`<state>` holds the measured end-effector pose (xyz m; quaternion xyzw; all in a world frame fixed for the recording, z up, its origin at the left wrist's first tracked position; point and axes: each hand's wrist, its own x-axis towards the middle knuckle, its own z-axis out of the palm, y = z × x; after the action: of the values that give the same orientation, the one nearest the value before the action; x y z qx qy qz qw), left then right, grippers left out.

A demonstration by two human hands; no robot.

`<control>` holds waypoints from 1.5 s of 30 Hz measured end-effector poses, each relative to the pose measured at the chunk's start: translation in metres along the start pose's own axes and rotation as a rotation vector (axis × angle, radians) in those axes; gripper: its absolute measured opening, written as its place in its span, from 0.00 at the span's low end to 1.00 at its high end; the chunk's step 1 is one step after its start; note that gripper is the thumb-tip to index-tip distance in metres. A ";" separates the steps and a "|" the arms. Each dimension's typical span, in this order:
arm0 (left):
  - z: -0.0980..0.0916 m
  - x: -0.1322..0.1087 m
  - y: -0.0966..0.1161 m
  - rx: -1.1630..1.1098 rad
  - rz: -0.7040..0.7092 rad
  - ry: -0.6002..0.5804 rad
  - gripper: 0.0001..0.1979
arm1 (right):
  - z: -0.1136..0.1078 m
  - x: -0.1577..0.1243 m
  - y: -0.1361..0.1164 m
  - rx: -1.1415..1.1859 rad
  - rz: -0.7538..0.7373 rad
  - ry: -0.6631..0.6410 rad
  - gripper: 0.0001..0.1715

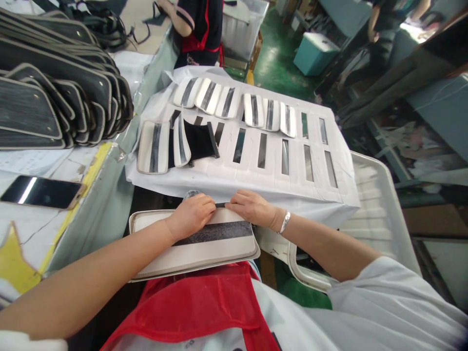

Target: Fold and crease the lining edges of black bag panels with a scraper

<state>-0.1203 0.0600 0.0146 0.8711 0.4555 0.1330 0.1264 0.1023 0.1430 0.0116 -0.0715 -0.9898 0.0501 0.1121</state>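
A white rounded panel (208, 254) with a dark grey stripe along it lies across my lap, on top of another pale panel. At its far edge my left hand (195, 213) is closed, fingers pinched on one end of a short black strip (220, 205). My right hand (251, 208), with a silver bracelet at the wrist, pinches the strip's other end. How far the strip runs under my fingers is hidden. Just beyond, a black fabric piece (200, 139) lies beside a curled white panel (181, 141) on the white sheet.
The white sheet (248, 183) has several rectangular slots and carries several striped white panels (208, 96). Left, a table holds stacked black panels (32, 107) and a phone (42, 191). A cream tray (378, 195) stands right. Other people (201, 29) are beyond.
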 end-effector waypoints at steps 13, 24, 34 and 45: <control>-0.009 0.012 -0.006 -0.058 0.072 -0.174 0.14 | -0.009 -0.015 0.005 -0.004 -0.003 -0.067 0.16; -0.001 0.022 0.036 0.240 0.067 -0.189 0.12 | -0.023 -0.007 -0.013 -0.191 -0.084 -0.248 0.11; -0.059 -0.076 -0.065 -0.189 -0.243 -0.126 0.16 | -0.008 0.069 -0.042 0.194 0.196 0.009 0.12; -0.053 -0.119 -0.076 -0.315 -0.316 0.033 0.13 | 0.035 0.117 -0.061 0.088 0.000 0.117 0.14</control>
<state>-0.2618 0.0094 0.0242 0.7560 0.5621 0.1953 0.2728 -0.0262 0.0979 0.0097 -0.0692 -0.9784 0.0893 0.1731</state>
